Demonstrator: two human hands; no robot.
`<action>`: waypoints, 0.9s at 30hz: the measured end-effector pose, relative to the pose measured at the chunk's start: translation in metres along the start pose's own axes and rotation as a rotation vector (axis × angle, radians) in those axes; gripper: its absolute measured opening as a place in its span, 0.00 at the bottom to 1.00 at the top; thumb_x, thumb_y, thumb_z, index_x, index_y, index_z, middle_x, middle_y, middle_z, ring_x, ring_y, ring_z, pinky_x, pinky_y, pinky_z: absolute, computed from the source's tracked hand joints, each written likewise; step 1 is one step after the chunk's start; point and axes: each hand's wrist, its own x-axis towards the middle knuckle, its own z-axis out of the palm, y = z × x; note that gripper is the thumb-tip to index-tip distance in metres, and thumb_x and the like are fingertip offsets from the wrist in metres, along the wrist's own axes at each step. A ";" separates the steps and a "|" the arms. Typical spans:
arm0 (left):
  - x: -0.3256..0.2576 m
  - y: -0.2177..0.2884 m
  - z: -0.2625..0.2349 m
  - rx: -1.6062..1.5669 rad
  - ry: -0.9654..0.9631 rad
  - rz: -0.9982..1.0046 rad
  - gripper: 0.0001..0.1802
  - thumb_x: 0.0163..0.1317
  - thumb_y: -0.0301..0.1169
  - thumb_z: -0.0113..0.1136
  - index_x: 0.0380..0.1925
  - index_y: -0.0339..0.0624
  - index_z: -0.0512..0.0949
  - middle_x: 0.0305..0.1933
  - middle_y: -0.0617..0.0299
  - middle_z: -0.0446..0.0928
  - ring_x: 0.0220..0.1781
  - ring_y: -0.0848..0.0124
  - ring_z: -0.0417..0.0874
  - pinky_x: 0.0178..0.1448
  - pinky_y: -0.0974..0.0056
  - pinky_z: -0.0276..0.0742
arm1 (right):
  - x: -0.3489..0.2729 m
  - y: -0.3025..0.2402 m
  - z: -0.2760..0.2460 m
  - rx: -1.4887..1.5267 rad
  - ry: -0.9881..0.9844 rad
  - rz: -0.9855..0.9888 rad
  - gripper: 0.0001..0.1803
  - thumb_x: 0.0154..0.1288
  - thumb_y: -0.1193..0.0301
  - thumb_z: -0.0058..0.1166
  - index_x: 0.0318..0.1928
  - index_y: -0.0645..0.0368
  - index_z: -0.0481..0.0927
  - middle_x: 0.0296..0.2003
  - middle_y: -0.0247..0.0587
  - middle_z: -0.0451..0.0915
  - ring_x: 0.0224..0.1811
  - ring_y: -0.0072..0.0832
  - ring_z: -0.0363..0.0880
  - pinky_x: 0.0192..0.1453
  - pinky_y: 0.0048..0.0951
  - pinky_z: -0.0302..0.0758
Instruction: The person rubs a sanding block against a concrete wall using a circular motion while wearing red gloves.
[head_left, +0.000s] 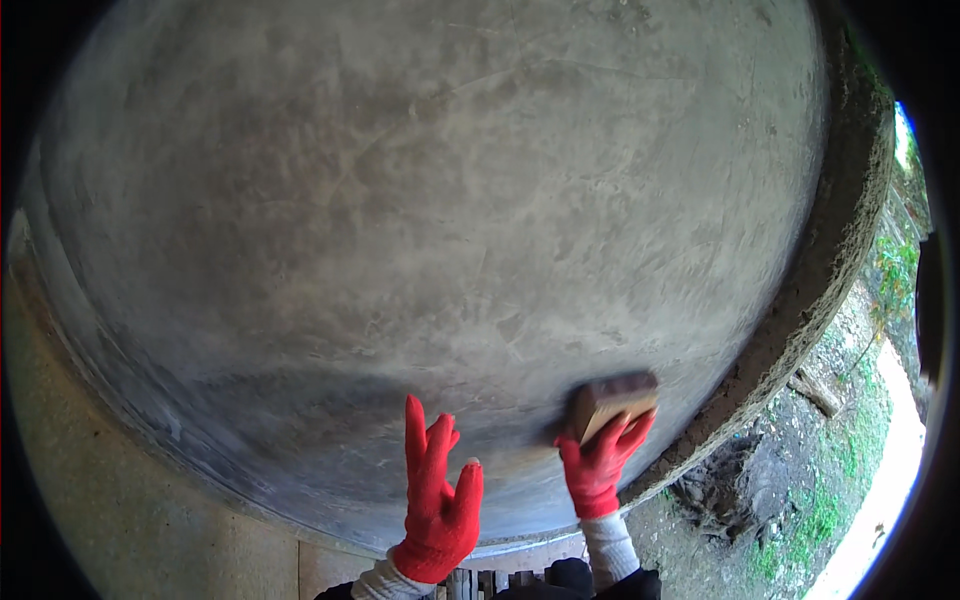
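My right hand (pixel 597 475), in a red glove, grips a wooden block (pixel 608 408) with a pale back and a darker, blurred far side. The block lies against a broad grey cement surface (pixel 450 230) mottled with lighter and darker patches. To the left, my left hand (pixel 440 500), also red-gloved, is raised in front of the same surface with its fingers spread and nothing in it. Whether its fingertips touch the cement I cannot tell. A small pale spot shows on one fingertip of that glove.
A rough, raised cement edge (pixel 835 290) curves down the right side of the surface. Beyond it lies ground with green plants (pixel 820 510), a dark stump-like lump (pixel 735 490) and a short piece of wood (pixel 815 393). A tan surface (pixel 130 470) borders the lower left.
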 end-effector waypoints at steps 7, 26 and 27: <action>0.007 -0.004 -0.005 -0.033 0.090 0.045 0.29 0.64 0.22 0.49 0.65 0.36 0.57 0.74 0.40 0.37 0.70 0.53 0.58 0.66 0.51 0.63 | 0.008 -0.013 0.004 -0.053 -0.007 -0.065 0.61 0.46 0.61 0.68 0.73 0.50 0.38 0.67 0.78 0.37 0.69 0.72 0.41 0.66 0.66 0.48; -0.048 -0.037 -0.016 0.220 0.159 0.016 0.24 0.61 0.21 0.53 0.59 0.33 0.67 0.64 0.45 0.63 0.64 0.52 0.66 0.64 0.55 0.64 | -0.097 -0.026 0.031 0.109 -0.193 -0.368 0.55 0.35 0.56 0.74 0.66 0.33 0.56 0.60 0.53 0.56 0.51 0.55 0.65 0.50 0.55 0.65; -0.058 -0.043 -0.016 0.246 0.111 -0.027 0.24 0.61 0.22 0.53 0.58 0.33 0.67 0.62 0.46 0.66 0.63 0.51 0.67 0.64 0.55 0.64 | -0.111 -0.024 0.033 0.126 -0.216 -0.349 0.55 0.34 0.56 0.75 0.66 0.32 0.57 0.60 0.54 0.55 0.52 0.54 0.65 0.49 0.55 0.65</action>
